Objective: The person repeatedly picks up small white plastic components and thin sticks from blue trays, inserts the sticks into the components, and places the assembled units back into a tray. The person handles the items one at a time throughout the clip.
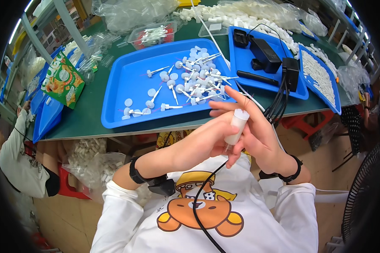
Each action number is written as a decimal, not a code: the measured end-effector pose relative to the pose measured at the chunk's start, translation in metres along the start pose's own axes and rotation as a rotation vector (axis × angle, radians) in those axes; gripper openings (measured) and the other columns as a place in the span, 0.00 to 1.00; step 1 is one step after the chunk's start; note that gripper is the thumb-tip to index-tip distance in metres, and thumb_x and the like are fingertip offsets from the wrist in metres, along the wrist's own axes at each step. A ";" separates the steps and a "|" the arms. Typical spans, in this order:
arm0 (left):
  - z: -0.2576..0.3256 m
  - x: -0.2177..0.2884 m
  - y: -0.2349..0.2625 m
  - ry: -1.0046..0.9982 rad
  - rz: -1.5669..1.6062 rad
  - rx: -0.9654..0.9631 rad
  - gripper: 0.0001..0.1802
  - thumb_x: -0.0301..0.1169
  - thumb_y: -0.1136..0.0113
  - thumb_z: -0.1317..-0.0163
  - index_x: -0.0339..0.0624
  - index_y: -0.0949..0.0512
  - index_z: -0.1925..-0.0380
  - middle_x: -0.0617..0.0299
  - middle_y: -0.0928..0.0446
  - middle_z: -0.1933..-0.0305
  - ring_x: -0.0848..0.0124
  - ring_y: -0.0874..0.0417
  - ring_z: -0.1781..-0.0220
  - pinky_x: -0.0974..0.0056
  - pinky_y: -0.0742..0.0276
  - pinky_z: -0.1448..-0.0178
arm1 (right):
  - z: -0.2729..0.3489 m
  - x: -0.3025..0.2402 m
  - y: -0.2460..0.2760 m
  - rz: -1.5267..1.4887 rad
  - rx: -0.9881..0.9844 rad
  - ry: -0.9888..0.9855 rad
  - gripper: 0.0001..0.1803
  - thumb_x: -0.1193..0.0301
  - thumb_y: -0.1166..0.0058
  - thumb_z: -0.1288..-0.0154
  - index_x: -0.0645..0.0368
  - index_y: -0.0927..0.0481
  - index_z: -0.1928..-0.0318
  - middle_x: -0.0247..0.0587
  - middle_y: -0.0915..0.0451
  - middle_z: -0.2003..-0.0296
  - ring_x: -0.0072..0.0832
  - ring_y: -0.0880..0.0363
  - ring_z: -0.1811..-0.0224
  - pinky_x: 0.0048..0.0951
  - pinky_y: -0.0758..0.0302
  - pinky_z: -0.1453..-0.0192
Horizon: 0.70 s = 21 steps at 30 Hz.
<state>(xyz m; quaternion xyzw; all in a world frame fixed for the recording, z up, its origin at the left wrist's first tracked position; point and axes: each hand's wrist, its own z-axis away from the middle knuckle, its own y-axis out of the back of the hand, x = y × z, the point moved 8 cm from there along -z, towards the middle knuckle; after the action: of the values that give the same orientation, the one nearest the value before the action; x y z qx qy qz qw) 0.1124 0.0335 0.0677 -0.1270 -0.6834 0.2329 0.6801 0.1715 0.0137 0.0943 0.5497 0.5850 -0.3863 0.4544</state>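
A small white cylindrical bottle (237,126) is tilted between my two hands, above my lap at the table's front edge. My left hand (209,141) has its thumb against the bottle's side, its other fingers curled behind and partly hidden. From the right, my right hand (257,137) closes around the bottle's other side, with some fingers stretched up toward the tray. A clear narrow tip shows at the bottle's lower end. Just beyond my hands, a large blue tray (124,84) holds several white stick-like parts (171,86) and translucent round discs (151,92).
Right of the tray, a second blue tray (297,89) holds black adapters (264,56) and cables. A third tray (337,99) contains white pieces. A green snack packet (63,80) stands at left. White parts (240,19) are heaped behind. A fan (363,189) stands at right; another person (21,147) sits left.
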 end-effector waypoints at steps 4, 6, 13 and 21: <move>-0.004 -0.022 -0.002 -0.017 0.050 -0.032 0.17 0.42 0.53 0.35 0.41 0.37 0.56 0.59 0.32 0.60 0.67 0.24 0.63 0.62 0.27 0.55 | 0.014 0.019 -0.006 -0.208 0.011 -0.306 0.35 0.65 0.49 0.38 0.63 0.47 0.35 0.52 0.33 0.44 0.31 0.29 0.46 0.29 0.29 0.45; 0.003 -0.038 -0.005 -0.009 0.107 -0.003 0.17 0.40 0.51 0.35 0.42 0.39 0.55 0.58 0.32 0.60 0.67 0.24 0.63 0.63 0.27 0.54 | 0.024 0.035 -0.013 -0.221 -0.008 -0.400 0.31 0.68 0.48 0.37 0.63 0.44 0.38 0.49 0.31 0.45 0.25 0.27 0.55 0.25 0.27 0.53; 0.014 -0.091 0.021 0.104 0.292 0.129 0.12 0.42 0.56 0.31 0.46 0.37 0.57 0.64 0.33 0.63 0.74 0.29 0.66 0.68 0.32 0.59 | 0.040 0.095 -0.028 -0.314 0.059 -0.697 0.24 0.64 0.46 0.37 0.63 0.34 0.46 0.40 0.23 0.55 0.11 0.29 0.80 0.12 0.31 0.81; 0.011 -0.093 0.035 0.015 0.179 0.233 0.08 0.36 0.57 0.31 0.46 0.35 0.57 0.65 0.34 0.62 0.75 0.32 0.65 0.68 0.34 0.59 | 0.031 0.104 -0.025 -0.215 0.090 -0.618 0.19 0.62 0.44 0.39 0.59 0.30 0.52 0.33 0.24 0.66 0.10 0.31 0.81 0.11 0.35 0.82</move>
<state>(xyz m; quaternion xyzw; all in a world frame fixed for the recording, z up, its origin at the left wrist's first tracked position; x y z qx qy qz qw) 0.1001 0.0167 -0.0300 -0.1091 -0.6325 0.3695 0.6720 0.1518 0.0118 -0.0154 0.3613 0.4565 -0.6058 0.5423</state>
